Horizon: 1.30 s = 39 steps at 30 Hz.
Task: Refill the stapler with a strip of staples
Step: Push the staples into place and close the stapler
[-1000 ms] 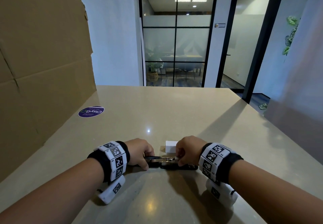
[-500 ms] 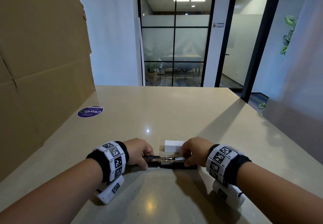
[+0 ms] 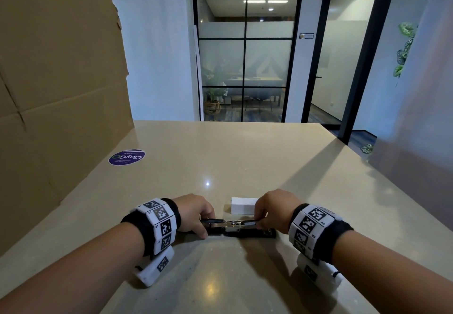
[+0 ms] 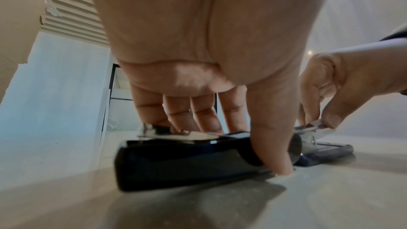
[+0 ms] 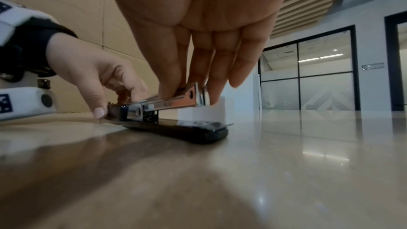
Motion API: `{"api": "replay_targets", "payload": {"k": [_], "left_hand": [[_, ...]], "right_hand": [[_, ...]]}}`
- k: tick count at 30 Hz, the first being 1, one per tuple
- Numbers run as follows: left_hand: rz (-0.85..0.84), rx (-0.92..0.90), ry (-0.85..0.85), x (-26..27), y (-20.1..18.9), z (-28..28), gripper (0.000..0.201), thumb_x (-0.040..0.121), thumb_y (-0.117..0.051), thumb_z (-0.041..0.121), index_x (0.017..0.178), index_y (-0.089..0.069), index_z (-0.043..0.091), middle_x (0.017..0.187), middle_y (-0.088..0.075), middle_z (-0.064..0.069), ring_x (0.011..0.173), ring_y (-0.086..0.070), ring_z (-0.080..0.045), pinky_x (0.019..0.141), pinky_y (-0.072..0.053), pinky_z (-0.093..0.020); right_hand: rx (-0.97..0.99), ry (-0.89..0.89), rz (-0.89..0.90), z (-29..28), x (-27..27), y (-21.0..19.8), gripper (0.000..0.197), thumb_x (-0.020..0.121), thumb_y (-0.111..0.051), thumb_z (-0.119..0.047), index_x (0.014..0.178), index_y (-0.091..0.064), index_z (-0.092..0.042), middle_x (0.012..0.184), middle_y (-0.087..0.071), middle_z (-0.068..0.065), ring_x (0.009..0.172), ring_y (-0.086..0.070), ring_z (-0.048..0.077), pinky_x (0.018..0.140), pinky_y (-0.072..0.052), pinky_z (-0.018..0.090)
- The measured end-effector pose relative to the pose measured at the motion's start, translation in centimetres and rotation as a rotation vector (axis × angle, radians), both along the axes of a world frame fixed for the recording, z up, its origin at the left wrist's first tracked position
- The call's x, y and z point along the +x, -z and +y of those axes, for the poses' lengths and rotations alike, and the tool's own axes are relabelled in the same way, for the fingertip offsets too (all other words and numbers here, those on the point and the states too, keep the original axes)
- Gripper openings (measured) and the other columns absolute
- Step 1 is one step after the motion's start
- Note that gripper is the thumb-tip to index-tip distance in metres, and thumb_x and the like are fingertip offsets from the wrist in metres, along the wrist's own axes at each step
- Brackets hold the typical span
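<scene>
A stapler (image 3: pixel 239 229) lay opened out flat along the near edge of the table (image 3: pixel 245 161), both hands on it. The left hand (image 3: pixel 196 214) gripped the black top half, fingers over its upper side and thumb down against the table — a hold that looked meant to keep the body from sliding. The right hand (image 3: pixel 274 209) pinched the front of the metal staple channel (image 5: pixel 174 103), thumb and fingers clamped on its two sides, holding it tilted a little above the black base, apparently to settle or check the load before closing.

A small white box (image 3: pixel 244 205) stood just behind the stapler, beside the right hand — likely the staple supply, kept within reach.

The head view showed only knuckles and a thin dark line of stapler. The right wrist view gave the raised channel and the gap beneath it; the left wrist view showed the thumb planted on the table. Whether a strip sat inside the channel could not be told from any view.
</scene>
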<state>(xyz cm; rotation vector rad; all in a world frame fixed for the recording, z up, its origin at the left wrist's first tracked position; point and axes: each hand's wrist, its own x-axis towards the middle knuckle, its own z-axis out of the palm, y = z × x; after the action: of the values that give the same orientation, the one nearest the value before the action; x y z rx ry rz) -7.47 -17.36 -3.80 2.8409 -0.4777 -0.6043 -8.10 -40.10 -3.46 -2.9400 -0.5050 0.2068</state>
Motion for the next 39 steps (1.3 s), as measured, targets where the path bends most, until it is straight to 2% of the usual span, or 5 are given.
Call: {"api": "replay_targets", "payload": {"k": [15, 21, 25, 35, 39], "left_hand": [[0.008, 0.005, -0.008, 0.0, 0.0, 0.0, 0.029, 0.077, -0.075, 0.025, 0.106, -0.071, 0.026, 0.106, -0.072, 0.001, 0.097, -0.065, -0.017, 0.085, -0.051, -0.031], [0.007, 0.012, -0.009, 0.0, -0.1, -0.1, 0.028, 0.077, -0.075, 0.025, 0.105, -0.071, 0.026, 0.099, -0.070, 0.005, 0.091, -0.063, -0.015, 0.083, -0.051, -0.030], [0.002, 0.013, -0.008, 0.0, -0.2, -0.1, 0.029, 0.077, -0.075, 0.024, 0.105, -0.071, 0.025, 0.103, -0.072, 0.002, 0.093, -0.065, -0.016, 0.082, -0.051, -0.030], [0.024, 0.009, -0.002, -0.1, -0.4, -0.2, 0.029, 0.079, -0.074, 0.024, 0.108, -0.070, 0.025, 0.108, -0.071, -0.001, 0.102, -0.065, -0.020, 0.086, -0.051, -0.032], [0.020, 0.012, -0.001, 0.0, -0.3, -0.1, 0.029, 0.078, -0.075, 0.024, 0.106, -0.071, 0.025, 0.107, -0.072, -0.001, 0.101, -0.065, -0.019, 0.087, -0.052, -0.033]], "right_hand": [[-0.073, -0.112, -0.136, 0.3, -0.6, 0.3, 0.016, 0.085, -0.054, -0.022, 0.090, -0.069, -0.020, 0.103, -0.067, 0.002, 0.094, -0.062, 0.024, 0.075, -0.049, 0.031], [-0.093, -0.184, -0.124, 1.1, -0.7, 0.5, 0.013, 0.082, -0.064, -0.029, 0.091, -0.068, -0.021, 0.103, -0.064, -0.001, 0.090, -0.058, 0.020, 0.054, -0.034, 0.020], [-0.167, -0.192, -0.118, 2.0, -0.4, 0.6, 0.015, 0.084, -0.062, -0.029, 0.096, -0.067, -0.020, 0.106, -0.064, 0.001, 0.096, -0.061, 0.023, 0.067, -0.040, 0.027], [-0.120, -0.262, -0.094, 2.2, -0.4, 0.0, 0.023, 0.088, -0.054, -0.020, 0.105, -0.065, -0.032, 0.110, -0.062, -0.001, 0.102, -0.059, 0.022, 0.077, -0.044, 0.029], [-0.149, -0.278, -0.062, 2.3, -0.3, -0.3, 0.022, 0.088, -0.054, -0.019, 0.101, -0.067, -0.031, 0.107, -0.061, 0.001, 0.096, -0.059, 0.022, 0.073, -0.043, 0.028]]}}
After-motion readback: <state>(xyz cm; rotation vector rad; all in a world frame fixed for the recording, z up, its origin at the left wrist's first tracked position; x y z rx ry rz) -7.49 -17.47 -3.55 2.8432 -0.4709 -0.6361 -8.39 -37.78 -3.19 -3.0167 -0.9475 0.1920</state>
